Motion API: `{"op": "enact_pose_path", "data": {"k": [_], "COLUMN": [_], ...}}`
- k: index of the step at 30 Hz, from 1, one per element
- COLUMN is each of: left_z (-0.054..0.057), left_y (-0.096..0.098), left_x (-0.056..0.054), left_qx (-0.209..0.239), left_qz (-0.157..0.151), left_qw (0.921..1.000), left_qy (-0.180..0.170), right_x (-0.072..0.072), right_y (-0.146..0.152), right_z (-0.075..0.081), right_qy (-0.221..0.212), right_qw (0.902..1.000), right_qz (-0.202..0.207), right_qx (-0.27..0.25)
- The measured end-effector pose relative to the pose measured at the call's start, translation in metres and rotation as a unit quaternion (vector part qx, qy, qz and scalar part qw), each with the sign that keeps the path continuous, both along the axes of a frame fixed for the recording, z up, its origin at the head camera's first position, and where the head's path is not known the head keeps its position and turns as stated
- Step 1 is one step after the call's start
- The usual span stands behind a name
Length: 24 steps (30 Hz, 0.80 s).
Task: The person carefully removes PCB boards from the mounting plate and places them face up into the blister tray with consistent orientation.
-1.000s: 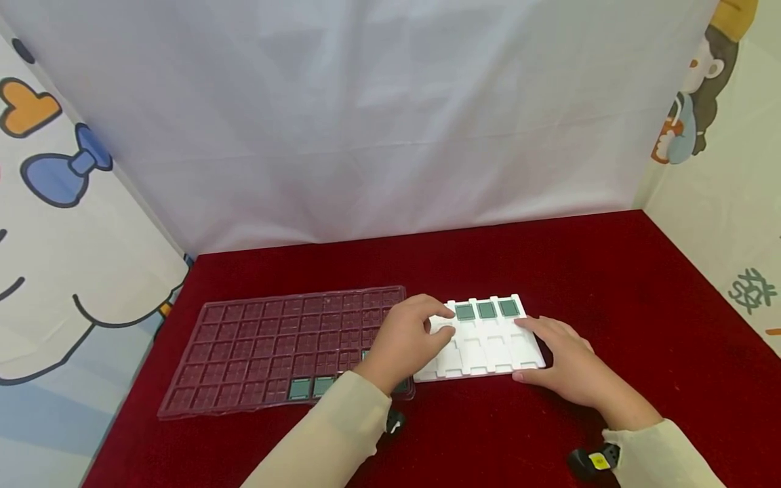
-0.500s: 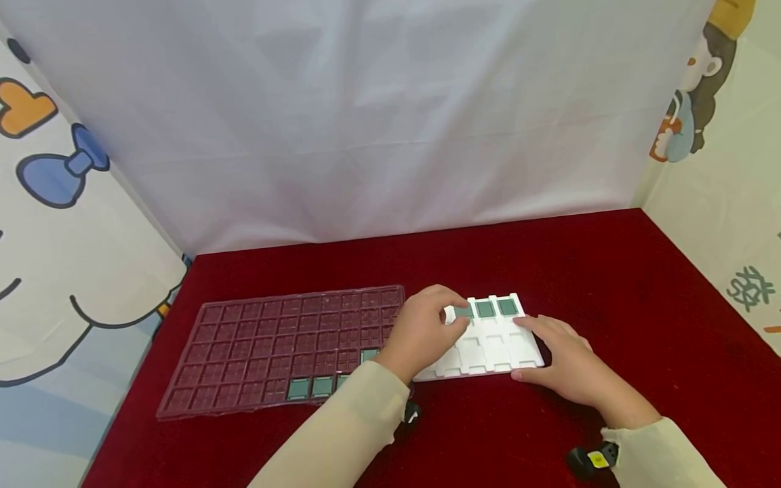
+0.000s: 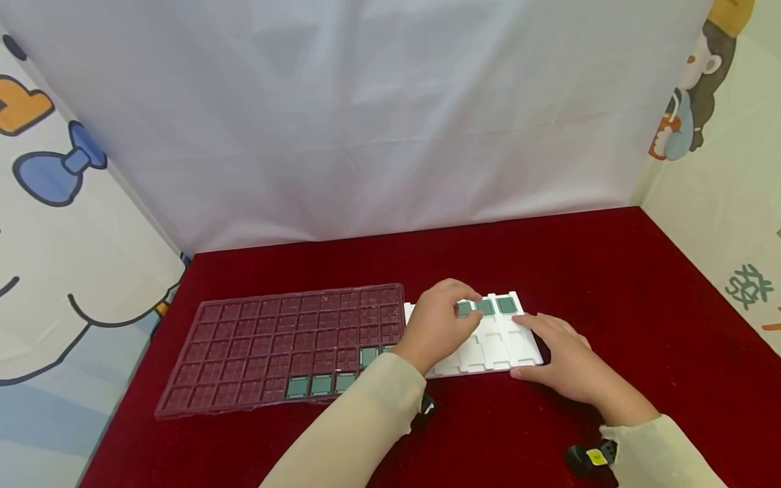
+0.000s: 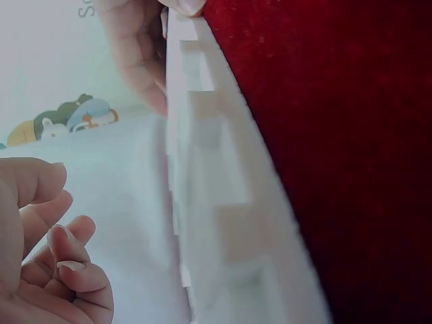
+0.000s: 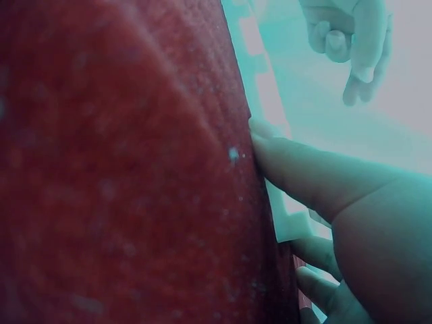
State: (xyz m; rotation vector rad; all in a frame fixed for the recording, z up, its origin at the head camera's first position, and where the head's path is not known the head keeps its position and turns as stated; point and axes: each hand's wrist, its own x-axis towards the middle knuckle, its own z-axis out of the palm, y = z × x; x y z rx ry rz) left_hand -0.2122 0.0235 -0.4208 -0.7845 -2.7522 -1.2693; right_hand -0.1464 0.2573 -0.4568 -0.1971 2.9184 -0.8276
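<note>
My left hand point(image 3: 442, 318) hovers over the white tray point(image 3: 494, 349) with fingers bent and thumb apart from the index finger. In the left wrist view, nothing shows between the left fingers point(image 4: 50, 182). My right hand point(image 3: 564, 362) holds the white tray's right end, thumb at the near edge and fingers at the far side. Green square chips point(image 3: 506, 305) sit in the tray's far row, one partly behind my left fingers. To the left lies a clear plastic compartment tray point(image 3: 256, 346) with several green chips point(image 3: 297, 387) in its near right pockets; my left forearm covers part of it.
Dark red cloth point(image 3: 500, 434) covers the table. A white curtain point(image 3: 396, 135) hangs along the back edge, and printed panels point(image 3: 720, 224) stand at both sides. The two trays lie side by side, their edges close together.
My left hand has moved to the right over the white tray, uncovering more chips in the clear plastic tray. The right hand has stayed at the white tray's end.
</note>
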Motion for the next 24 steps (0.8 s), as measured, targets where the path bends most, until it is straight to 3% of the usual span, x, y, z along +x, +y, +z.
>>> {"op": "enact_pose_path", "data": {"k": [8, 14, 24], "left_z": [-0.012, -0.017, -0.022], "left_y": [0.002, 0.002, 0.002], "left_x": [-0.009, -0.014, -0.019], "left_qx": [0.004, -0.003, -0.061], "left_qz": [0.030, 0.035, 0.034], "left_qw": [0.9990, 0.9982, 0.9965], "left_qy": [-0.032, -0.049, -0.046], "right_x": [-0.002, -0.001, 0.000], "right_y": [-0.001, -0.001, 0.001], "right_z": [-0.001, 0.000, 0.001], "right_qy": [0.000, -0.004, -0.009], "right_qw": [1.0000, 1.0000, 1.0000], "right_qz": [0.003, 0.001, 0.001], "right_qx": [0.003, 0.004, -0.001]}}
